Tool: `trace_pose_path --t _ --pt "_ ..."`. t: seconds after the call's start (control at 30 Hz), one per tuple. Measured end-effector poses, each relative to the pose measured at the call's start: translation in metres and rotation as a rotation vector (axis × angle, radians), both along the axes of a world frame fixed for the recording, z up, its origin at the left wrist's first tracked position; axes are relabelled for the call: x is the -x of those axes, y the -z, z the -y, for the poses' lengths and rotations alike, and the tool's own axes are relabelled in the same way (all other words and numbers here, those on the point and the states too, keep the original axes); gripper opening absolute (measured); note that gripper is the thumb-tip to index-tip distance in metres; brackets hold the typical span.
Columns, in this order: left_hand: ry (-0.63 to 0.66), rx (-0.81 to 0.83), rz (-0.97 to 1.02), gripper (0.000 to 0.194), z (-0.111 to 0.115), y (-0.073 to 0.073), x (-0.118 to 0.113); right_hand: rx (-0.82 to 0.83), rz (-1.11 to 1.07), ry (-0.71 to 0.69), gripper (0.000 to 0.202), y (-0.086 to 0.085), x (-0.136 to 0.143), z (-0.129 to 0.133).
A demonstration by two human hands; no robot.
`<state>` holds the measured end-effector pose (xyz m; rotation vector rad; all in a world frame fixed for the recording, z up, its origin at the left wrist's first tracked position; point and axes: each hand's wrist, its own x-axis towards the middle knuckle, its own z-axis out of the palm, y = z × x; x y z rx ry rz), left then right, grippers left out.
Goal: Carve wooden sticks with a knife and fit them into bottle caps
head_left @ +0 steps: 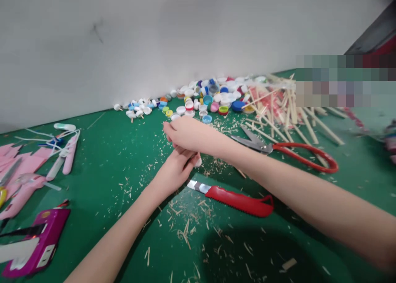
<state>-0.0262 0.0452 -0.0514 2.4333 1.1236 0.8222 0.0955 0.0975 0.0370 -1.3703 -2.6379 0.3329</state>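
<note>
My left hand (173,167) is closed around a white bottle cap (198,161), whose edge shows beside the thumb. Just beyond it, my right hand (187,133) crosses over with its fingers curled in and pressed against the left hand. Whatever those right fingers grip is hidden. Below the hands lies a red-handled utility knife (238,199) with a short bare blade. Scissors with red handles (278,146) rest open under and behind my right forearm.
Bottle caps (208,99) in many colours lie heaped against the wall, with smaller capped pieces (140,107) to their left. Wooden sticks (287,105) spread at right. Wood shavings dot the green table (102,159). A pink glue gun (23,192) and purple power strip (41,241) are at left.
</note>
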Motion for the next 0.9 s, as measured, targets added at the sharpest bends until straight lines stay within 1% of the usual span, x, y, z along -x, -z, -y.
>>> trace_pose_path --t 0.1,0.2,0.23,0.33,0.43,0.6,0.77,0.83,0.9 --pt "0.049 -0.021 -0.043 0.026 0.0 -0.004 -0.005 -0.011 0.042 0.14 0.029 0.006 -0.027 0.01" --pt "0.074 -0.01 -0.089 0.026 0.001 -0.005 -0.008 -0.061 0.088 0.238 0.029 0.027 -0.055 0.03" --pt "0.079 0.002 -0.097 0.025 0.002 -0.005 -0.008 -0.072 0.099 0.234 0.028 0.036 -0.063 0.038" --pt "0.083 0.059 -0.091 0.022 0.005 -0.006 -0.008 -0.103 0.106 0.133 0.026 0.06 -0.075 0.06" --pt "0.072 0.125 -0.056 0.019 0.009 -0.01 -0.004 -0.164 0.094 0.086 0.028 0.073 -0.079 0.071" --pt "0.016 0.255 0.041 0.016 0.019 -0.022 -0.001 -0.276 0.105 0.022 0.03 0.083 -0.09 0.067" --pt "-0.037 0.494 0.223 0.025 0.025 -0.027 -0.014 -0.374 0.124 -0.051 0.034 0.09 -0.093 0.063" --pt "-0.067 0.6 0.316 0.028 0.024 -0.03 -0.012 -0.399 0.122 -0.02 0.037 0.087 -0.1 0.062" --pt "-0.126 0.669 0.419 0.026 0.022 -0.035 0.002 -0.419 0.122 0.091 0.039 0.078 -0.119 0.059"
